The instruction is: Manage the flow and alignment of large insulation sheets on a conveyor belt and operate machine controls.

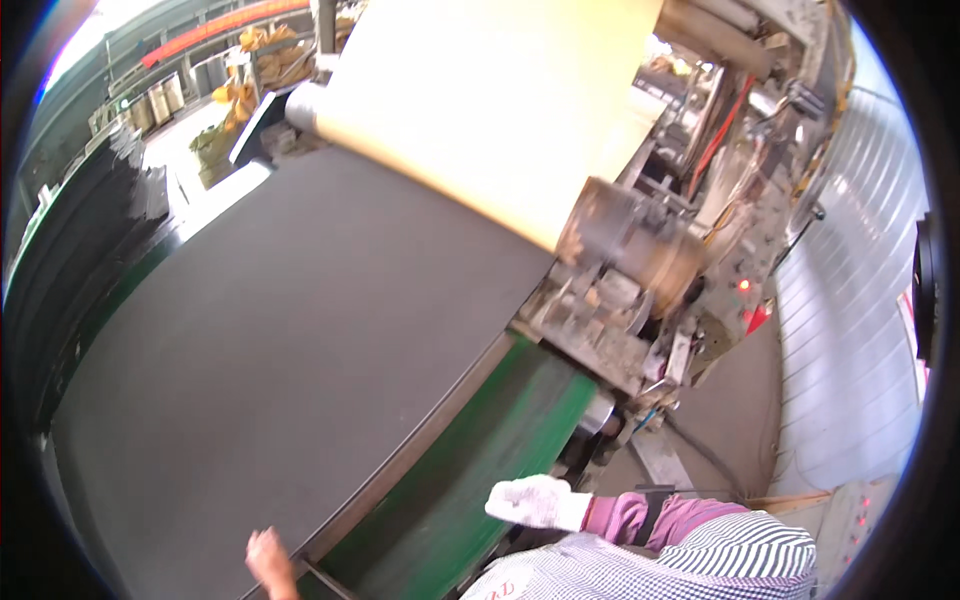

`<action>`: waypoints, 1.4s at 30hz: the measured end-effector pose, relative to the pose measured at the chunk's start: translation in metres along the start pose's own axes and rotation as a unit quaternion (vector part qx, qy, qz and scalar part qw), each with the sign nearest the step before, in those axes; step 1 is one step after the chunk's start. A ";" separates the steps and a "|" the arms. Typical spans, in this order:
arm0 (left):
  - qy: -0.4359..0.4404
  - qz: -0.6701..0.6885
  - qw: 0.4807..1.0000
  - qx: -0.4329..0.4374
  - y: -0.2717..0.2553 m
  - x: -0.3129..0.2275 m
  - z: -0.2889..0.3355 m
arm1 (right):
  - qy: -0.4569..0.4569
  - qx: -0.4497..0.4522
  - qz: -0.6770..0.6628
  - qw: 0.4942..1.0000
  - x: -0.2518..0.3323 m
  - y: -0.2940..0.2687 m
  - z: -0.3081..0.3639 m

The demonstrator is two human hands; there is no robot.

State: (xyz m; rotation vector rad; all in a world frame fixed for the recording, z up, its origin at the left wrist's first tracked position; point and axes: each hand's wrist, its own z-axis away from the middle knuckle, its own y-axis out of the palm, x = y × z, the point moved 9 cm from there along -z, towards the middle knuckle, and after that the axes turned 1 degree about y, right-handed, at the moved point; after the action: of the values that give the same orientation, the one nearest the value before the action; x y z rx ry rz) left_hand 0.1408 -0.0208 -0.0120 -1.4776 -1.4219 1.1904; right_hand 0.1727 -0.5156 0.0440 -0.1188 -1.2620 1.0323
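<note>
A wide dark grey sheet (300,310) covers the machine's bed and passes up to a yellow roll (480,110) of sheet material at the far end. My bare left hand (270,562) is over the sheet's near edge, at the lower border. Its fingers look loosely apart, with nothing visible in them; contact with the sheet is unclear. My right hand (537,501), in a white knit glove, hangs near the green belt (480,440) beside the sheet. It is open, fingers stretched toward the left, holding nothing visible. A pink and striped sleeve (690,525) covers that arm.
Blurred drum-like machinery (630,240) stands at the right end of the roll, with a control panel and a red light (744,285) beyond. A corrugated pale wall (850,330) rises on the right. Dark stacked sheets (90,230) lie along the left.
</note>
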 end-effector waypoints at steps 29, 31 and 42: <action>-0.329 -0.035 0.940 0.086 -0.010 0.053 0.061 | -0.082 0.042 0.014 0.996 0.060 0.001 -0.034; -0.292 -0.042 0.950 0.099 -0.002 0.023 0.046 | -0.087 0.037 0.013 0.995 0.056 0.003 -0.035; -0.108 0.014 0.993 -0.038 0.011 -0.142 -0.034 | -0.090 -0.002 -0.092 0.992 0.064 0.012 -0.030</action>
State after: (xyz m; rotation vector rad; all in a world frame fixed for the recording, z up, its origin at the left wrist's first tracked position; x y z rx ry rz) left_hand 0.1841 -0.1598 0.0041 -1.4601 -1.6103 1.3603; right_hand 0.1871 -0.4511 0.0721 0.0886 -1.4109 0.8953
